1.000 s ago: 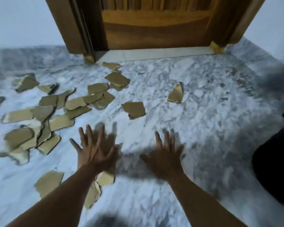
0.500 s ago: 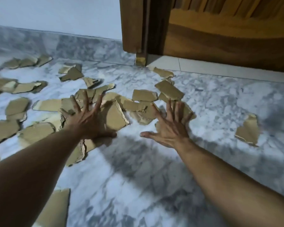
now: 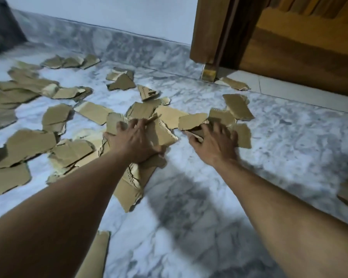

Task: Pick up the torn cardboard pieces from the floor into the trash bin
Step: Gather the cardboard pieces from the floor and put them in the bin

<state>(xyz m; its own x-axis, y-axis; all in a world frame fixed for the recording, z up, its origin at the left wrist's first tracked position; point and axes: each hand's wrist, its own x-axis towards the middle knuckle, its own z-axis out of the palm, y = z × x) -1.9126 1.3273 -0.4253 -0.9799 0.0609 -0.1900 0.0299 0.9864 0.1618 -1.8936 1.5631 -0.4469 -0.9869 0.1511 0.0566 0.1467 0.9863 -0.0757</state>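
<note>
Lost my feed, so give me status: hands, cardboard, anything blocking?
Left hand flat on cardboard pieces, fingers spread. Right hand down on adjacent scraps; grip unclear. Nothing lifted, most litter on marble floor. No bin in view, no obstruction.

No readable text shows; dark marks on one torn cardboard piece (image 3: 148, 92) are too blurred to read.

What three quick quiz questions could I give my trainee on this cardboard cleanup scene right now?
1. True or false: the left hand rests on cardboard pieces.
2. Where does the piece nearest the door frame lie: A on the pale threshold strip, B against the left wall?
3. Is a trash bin in view?

Key: 1 true. 2 A, the threshold piece. 3 No. The right hand also presses on pieces.
</note>
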